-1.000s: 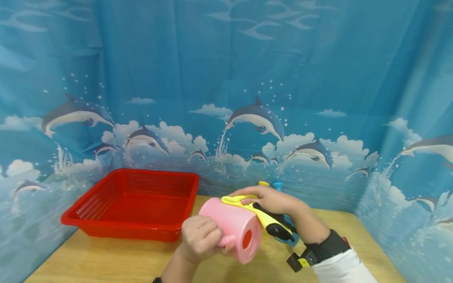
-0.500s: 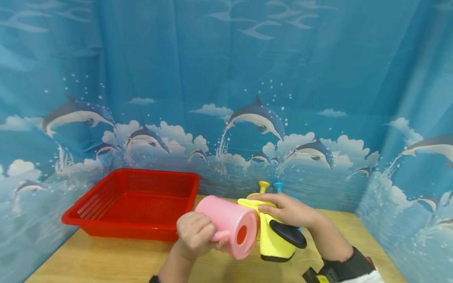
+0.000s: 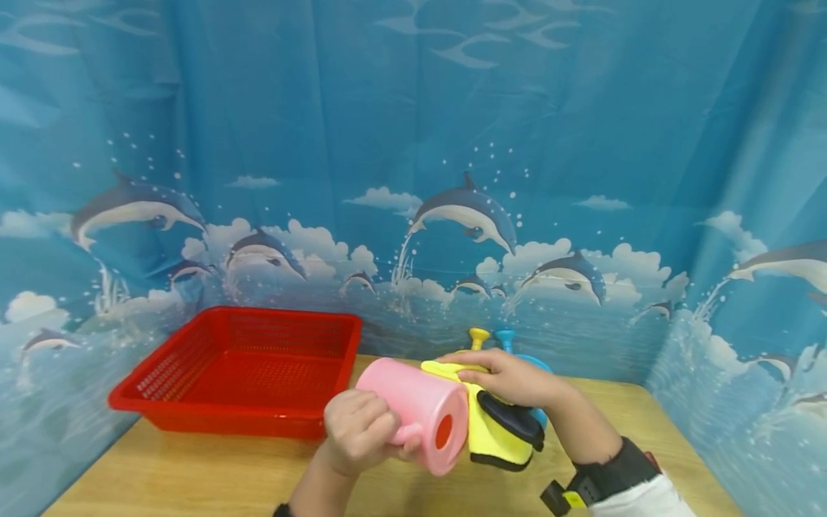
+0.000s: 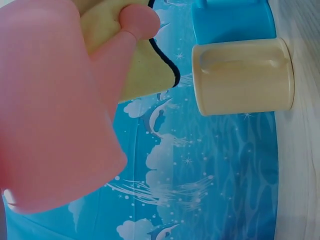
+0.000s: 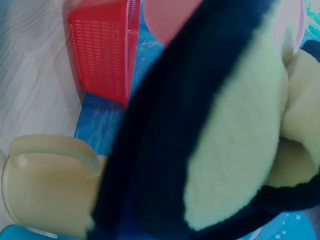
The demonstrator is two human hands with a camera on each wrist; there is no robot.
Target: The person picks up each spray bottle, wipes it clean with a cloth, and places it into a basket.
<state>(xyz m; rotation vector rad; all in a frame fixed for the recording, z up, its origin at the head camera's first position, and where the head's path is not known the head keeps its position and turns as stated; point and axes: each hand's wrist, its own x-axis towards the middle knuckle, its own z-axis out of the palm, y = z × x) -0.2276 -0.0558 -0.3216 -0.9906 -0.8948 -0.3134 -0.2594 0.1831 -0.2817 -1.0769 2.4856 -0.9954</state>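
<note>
A pink watering can [image 3: 416, 402] lies tilted on its side above the table, its round base facing me with a red-orange spot in the middle. My left hand [image 3: 358, 431] grips its handle. My right hand [image 3: 507, 377] holds a yellow cloth [image 3: 494, 438] with black edging against the can's upper side, and part of the cloth hangs down beside the base. In the left wrist view the can's spout and round rose [image 4: 140, 22] show in front of the cloth. The cloth fills much of the right wrist view, and the right hand's fingertips are partly hidden.
A red plastic basket [image 3: 239, 424] stands at the left of the wooden table [image 3: 194, 474]. Behind the right hand are a yellow watering can [image 4: 245, 77] and a blue watering can [image 4: 232, 22]. A blue dolphin-print curtain [image 3: 413, 143] hangs behind.
My right hand drew the cloth back toward the base end, uncovering more of the pink can, then shifted slightly left again. The left hand's grip stays, with the can barely moved.
</note>
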